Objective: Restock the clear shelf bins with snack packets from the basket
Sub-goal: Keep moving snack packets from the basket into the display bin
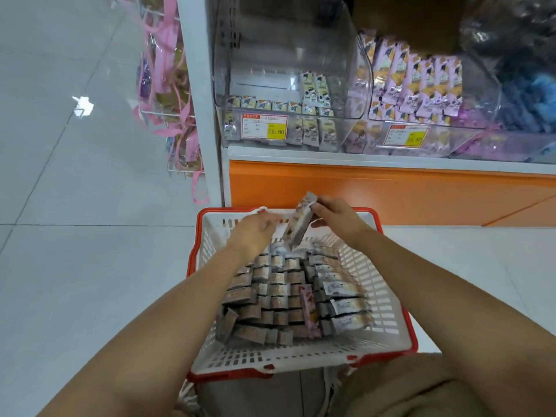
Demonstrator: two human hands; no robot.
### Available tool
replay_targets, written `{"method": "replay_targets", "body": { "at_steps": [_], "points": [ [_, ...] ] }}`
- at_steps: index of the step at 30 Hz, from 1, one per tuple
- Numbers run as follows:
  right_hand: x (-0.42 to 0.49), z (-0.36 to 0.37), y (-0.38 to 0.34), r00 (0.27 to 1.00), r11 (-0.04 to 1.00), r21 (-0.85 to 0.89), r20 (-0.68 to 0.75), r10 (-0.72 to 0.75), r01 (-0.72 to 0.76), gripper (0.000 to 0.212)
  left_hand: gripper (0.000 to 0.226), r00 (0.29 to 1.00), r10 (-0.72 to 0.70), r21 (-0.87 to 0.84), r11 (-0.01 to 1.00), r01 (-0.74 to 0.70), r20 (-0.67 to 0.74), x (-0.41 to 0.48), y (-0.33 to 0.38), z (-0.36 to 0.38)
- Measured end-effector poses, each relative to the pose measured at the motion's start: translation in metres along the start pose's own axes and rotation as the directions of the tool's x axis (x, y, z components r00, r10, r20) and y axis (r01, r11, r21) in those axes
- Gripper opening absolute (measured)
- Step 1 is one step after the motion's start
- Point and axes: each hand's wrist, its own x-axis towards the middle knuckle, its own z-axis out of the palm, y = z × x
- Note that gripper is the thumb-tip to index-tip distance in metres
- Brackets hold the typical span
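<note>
Beige fabric (406, 392) sits closest, at 5 o'clock in the head view, with the white red-rimmed basket (210, 245) just beyond it. Basket is well stocked: rows of grey-brown snack packets (276, 296) plus one pink packet (310, 314) among them. Right hand (334, 219) hangs over the far rim, thumb and fingers pinching the upper end of a held packet (298, 227), possibly a small stack; too blurred to count. Its long axis runs roughly 1 to 7 o'clock, low end pointing back into the basket. Left hand (254, 234) is just beside it at 9 o'clock, fingers loosely curled and gripping nothing I can see; can't tell whether they touch the wrapper. Key relation: the left clear bin (285, 55), nearly empty with a few pale packets (314, 88) and a price tag (264, 126), lies at 12 o'clock from the held packet, up and well apart. Right clear bin (481, 94), full of purple packets (415, 82), lies at 1 o'clock. My read: right hand carries up and forward to the left bin, and the packet needs turning upright to match the rows.
</note>
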Motion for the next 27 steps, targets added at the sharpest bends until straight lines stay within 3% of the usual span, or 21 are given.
{"method": "replay_targets", "body": {
  "at_steps": [2, 4, 9, 12, 15, 18, 20, 23, 27],
  "points": [
    [0.000, 0.001, -0.018, 1.000, 0.991, 0.135, -0.007, -0.018, 0.019, 0.020, 0.024, 0.995, -0.078, -0.322, 0.942, 0.096, 0.068, -0.009, 0.018, -0.002],
    [-0.004, 0.001, -0.033, 0.999, 0.973, 0.226, -0.018, -0.041, 0.044, 0.021, 0.024, 0.992, -0.078, -0.448, 0.887, 0.115, 0.099, -0.019, 0.031, -0.007],
    [-0.019, 0.001, -0.063, 0.993, 0.930, 0.355, -0.100, -0.062, 0.094, 0.022, 0.010, 0.997, -0.079, -0.534, 0.843, 0.071, 0.007, -0.037, 0.057, -0.025],
    [-0.030, 0.001, -0.077, 0.987, 0.906, 0.410, -0.152, -0.043, 0.103, 0.043, 0.005, 0.990, -0.115, -0.540, 0.840, 0.051, -0.085, -0.046, 0.070, -0.033],
    [-0.042, 0.000, -0.088, 0.965, 0.964, 0.161, -0.192, -0.181, 0.212, 0.047, 0.014, 0.982, -0.130, -0.537, 0.843, 0.038, -0.135, -0.054, 0.082, -0.042],
    [-0.045, -0.004, -0.092, 0.915, 0.921, -0.167, -0.146, -0.376, 0.352, 0.041, 0.019, 0.978, -0.129, -0.518, 0.855, 0.026, -0.164, -0.059, 0.091, -0.053],
    [-0.046, -0.007, -0.096, 0.901, 0.891, -0.225, -0.097, -0.423, 0.394, 0.032, 0.011, 0.971, -0.133, -0.545, 0.839, 0.003, -0.200, -0.063, 0.097, -0.061],
    [-0.048, -0.009, -0.102, 0.900, 0.876, -0.248, -0.032, -0.435, 0.414, 0.027, 0.018, 0.958, -0.160, -0.575, 0.818, -0.005, -0.236, -0.065, 0.100, -0.073],
    [-0.047, -0.014, -0.107, 0.885, 0.835, -0.348, -0.033, -0.465, 0.426, 0.028, 0.016, 0.955, -0.137, -0.557, 0.830, -0.033, -0.262, -0.059, 0.104, -0.085]
  ]
}}
